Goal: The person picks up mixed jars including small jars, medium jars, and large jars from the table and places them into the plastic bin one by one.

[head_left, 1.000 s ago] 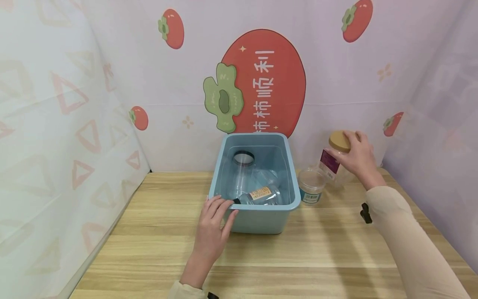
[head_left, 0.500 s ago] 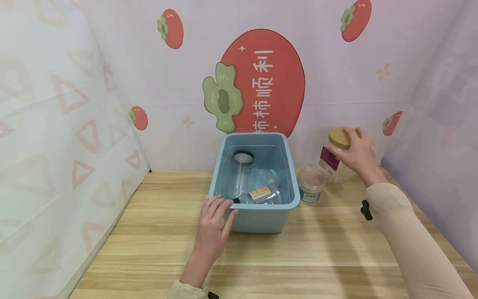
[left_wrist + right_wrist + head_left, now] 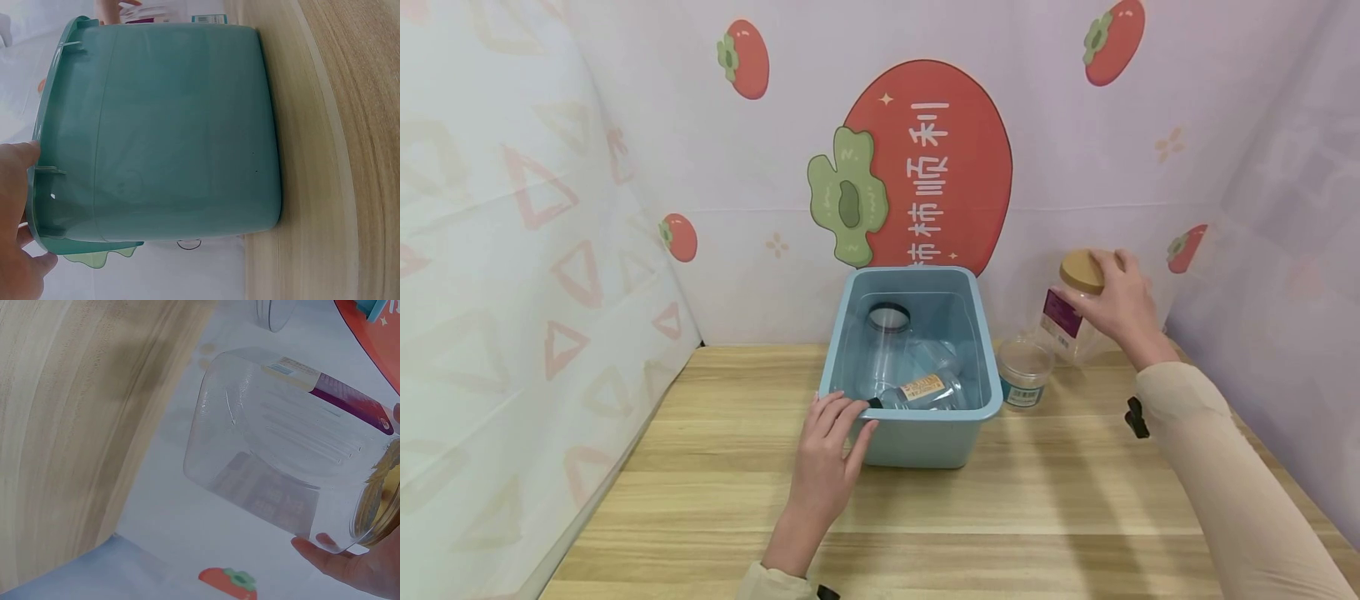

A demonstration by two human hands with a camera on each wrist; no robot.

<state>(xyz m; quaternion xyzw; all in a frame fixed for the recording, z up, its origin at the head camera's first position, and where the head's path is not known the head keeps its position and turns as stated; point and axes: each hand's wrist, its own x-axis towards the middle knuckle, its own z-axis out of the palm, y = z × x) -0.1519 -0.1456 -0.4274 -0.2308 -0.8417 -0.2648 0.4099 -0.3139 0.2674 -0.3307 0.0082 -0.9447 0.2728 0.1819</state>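
Observation:
My left hand (image 3: 826,458) grips the near left corner of a blue plastic bin (image 3: 917,442), with fingers over its rim. In the left wrist view the bin's wall (image 3: 181,131) fills the middle. My right hand (image 3: 1122,308) holds a clear plastic jar (image 3: 1063,315) by its yellow-brown lid (image 3: 1081,272). The jar has a purple label, and in the right wrist view it looks see-through, with nothing visible inside. A clear round tub (image 3: 1026,367) with a teal label stands between the jar and the bin.
Inside the bin lie a clear container with a black rim (image 3: 889,317) and a clear bottle with an orange label (image 3: 923,387) and black cap. The wooden table (image 3: 700,500) meets a patterned cloth backdrop (image 3: 760,300) behind and at both sides.
My right hand has raised the jar slightly, its lid now higher against the backdrop. The left hand, the bin and the tub have stayed in place.

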